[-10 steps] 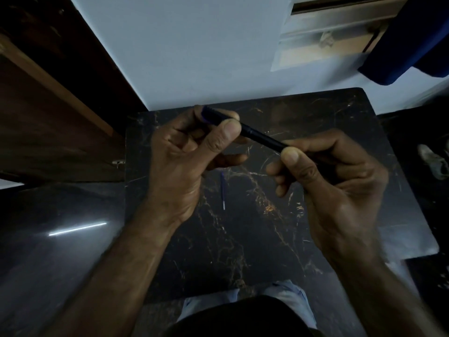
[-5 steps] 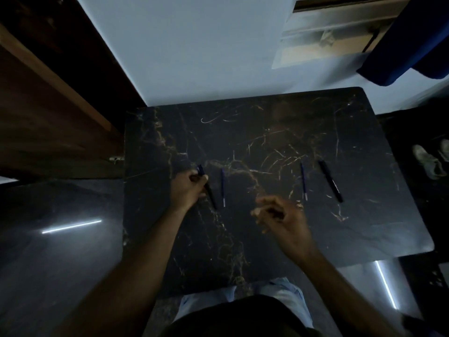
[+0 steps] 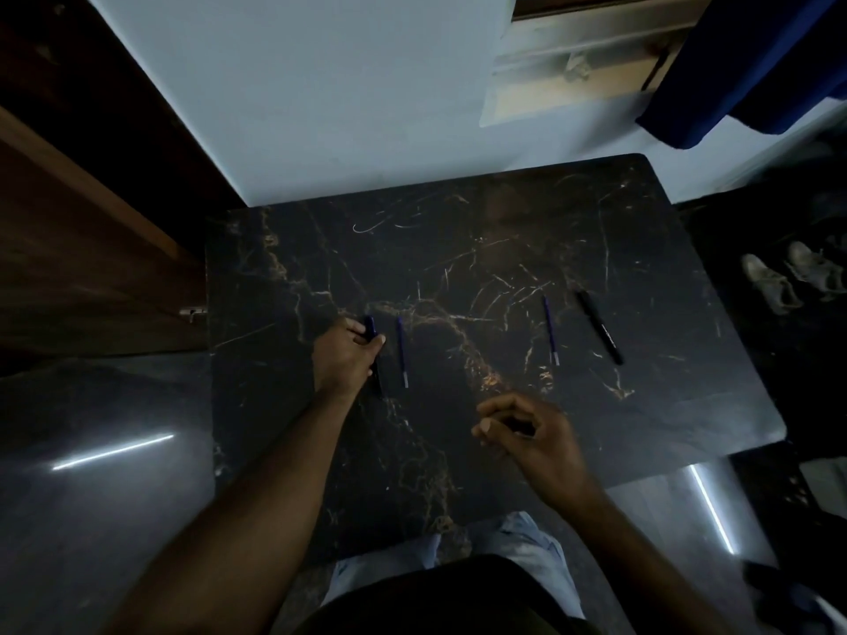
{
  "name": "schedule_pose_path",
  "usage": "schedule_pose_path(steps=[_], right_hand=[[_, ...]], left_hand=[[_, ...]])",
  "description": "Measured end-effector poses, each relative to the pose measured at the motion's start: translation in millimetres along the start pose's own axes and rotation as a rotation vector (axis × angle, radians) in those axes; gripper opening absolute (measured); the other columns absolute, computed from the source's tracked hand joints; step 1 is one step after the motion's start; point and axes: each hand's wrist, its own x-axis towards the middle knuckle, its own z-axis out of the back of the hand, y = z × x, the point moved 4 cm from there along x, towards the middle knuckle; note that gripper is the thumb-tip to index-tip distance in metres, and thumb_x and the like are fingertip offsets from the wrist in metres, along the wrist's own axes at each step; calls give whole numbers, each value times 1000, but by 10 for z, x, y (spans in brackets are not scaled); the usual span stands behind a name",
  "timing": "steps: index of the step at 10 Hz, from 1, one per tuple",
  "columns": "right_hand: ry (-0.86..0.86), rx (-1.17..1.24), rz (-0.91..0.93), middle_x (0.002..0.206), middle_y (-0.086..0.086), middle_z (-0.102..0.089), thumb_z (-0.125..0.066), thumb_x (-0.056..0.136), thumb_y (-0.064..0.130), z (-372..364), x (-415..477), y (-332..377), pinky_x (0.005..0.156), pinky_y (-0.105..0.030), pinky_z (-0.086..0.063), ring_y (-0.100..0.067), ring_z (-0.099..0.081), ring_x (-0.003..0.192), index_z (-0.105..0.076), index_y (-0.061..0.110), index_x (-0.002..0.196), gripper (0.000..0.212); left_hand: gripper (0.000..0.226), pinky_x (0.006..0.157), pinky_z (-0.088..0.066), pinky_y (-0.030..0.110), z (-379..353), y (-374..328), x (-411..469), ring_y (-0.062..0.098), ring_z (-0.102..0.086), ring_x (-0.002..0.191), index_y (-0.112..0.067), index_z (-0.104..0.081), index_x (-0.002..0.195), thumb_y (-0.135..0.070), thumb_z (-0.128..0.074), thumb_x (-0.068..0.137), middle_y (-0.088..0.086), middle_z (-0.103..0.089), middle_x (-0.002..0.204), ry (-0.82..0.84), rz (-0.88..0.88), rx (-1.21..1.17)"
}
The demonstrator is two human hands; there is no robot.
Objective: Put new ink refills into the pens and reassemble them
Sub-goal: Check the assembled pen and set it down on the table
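My left hand (image 3: 344, 356) rests on the black marble table (image 3: 504, 231), its fingers closed around a dark pen (image 3: 372, 333) that lies against the tabletop. Just right of that pen lies a thin blue ink refill (image 3: 402, 352). My right hand (image 3: 527, 435) hovers above the table's near half with fingers loosely curled and nothing visible in it. Farther right, a second blue refill (image 3: 550, 330) lies beside a second black pen (image 3: 599, 327).
A wooden cabinet (image 3: 82, 231) stands to the left of the table. Shoes (image 3: 793, 275) lie on the dark floor at the right. A blue cloth (image 3: 751, 61) hangs at the upper right. My knees (image 3: 458, 561) show below the table's near edge.
A second ago both hands held the pen up close to the camera. My left hand has since lowered it to the table's left side, and my right hand has let go and drawn back.
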Motion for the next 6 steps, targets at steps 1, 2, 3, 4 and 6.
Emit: schedule_pose_path(steps=[1,2,3,4,6], right_hand=[[-6,-4,16,90,-4,-81,-75,95,7,23,-19,33,69,-37,-64,-21,-78,82,-73,18,104,15],[-10,21,21,89,-6,-80,-75,94,5,52,-46,39,66,-40,-64,-24,-78,81,-73,16,104,15],[-21,37,25,88,-7,-80,-75,94,3,87,-70,27,66,-37,-63,-25,-77,81,-73,15,104,15],[-29,37,13,87,-7,-80,-74,95,4,113,-91,17,65,-35,-62,-25,-78,80,-74,16,103,14],[-41,-10,17,88,-4,-80,-74,95,4,231,-112,-40,69,-37,-62,-22,-77,82,-74,17,103,15]], left_hand=[[29,51,-66,40,3,-18,-5,14,-76,65,-19,-67,98,-29,-90,85,0,-76,84,-2,10,25],[31,50,-66,38,12,-35,-21,11,-75,64,-21,-65,100,-31,-90,84,-6,-72,81,8,11,39],[32,49,-65,36,15,-52,-38,7,-73,65,-25,-62,97,-33,-91,84,-13,-68,78,2,6,34],[33,49,-65,36,15,-67,-52,8,-73,66,-26,-61,97,-33,-91,83,-13,-67,79,-12,6,42],[33,60,-66,40,30,-96,-108,13,-74,74,-22,-63,102,-43,-85,87,-4,-73,88,-79,10,46]])
